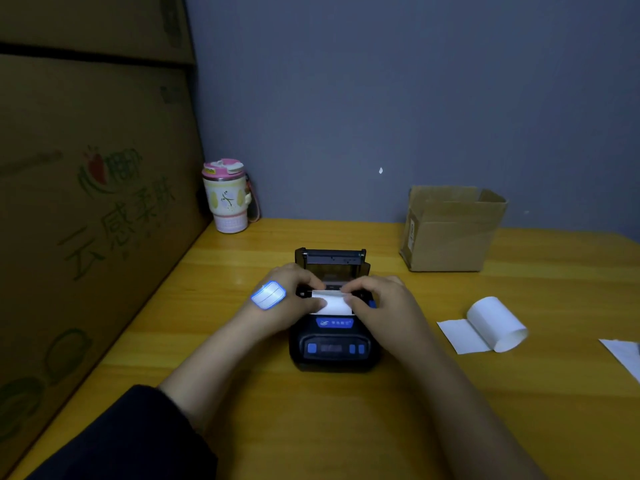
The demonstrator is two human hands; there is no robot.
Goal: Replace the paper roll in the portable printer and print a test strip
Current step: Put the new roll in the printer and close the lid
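A black portable printer (334, 344) with blue buttons sits on the yellow wooden table (311, 427), its lid (330, 257) tipped open at the back. A white paper strip (334, 303) comes out of the paper bay and lies over the printer's top. My left hand (287, 299), with a blue-edged label stuck on its back, pinches the strip's left edge. My right hand (377, 303) pinches its right edge. The roll inside the bay is hidden by my fingers. Another loosely wound white paper roll (495, 323) lies on the table to the right.
An open cardboard box (450, 233) stands at the back right. A pink-lidded tumbler (227, 195) stands at the back left corner. Large cartons (86, 202) wall off the left side. A white paper scrap (623, 358) lies at the right edge.
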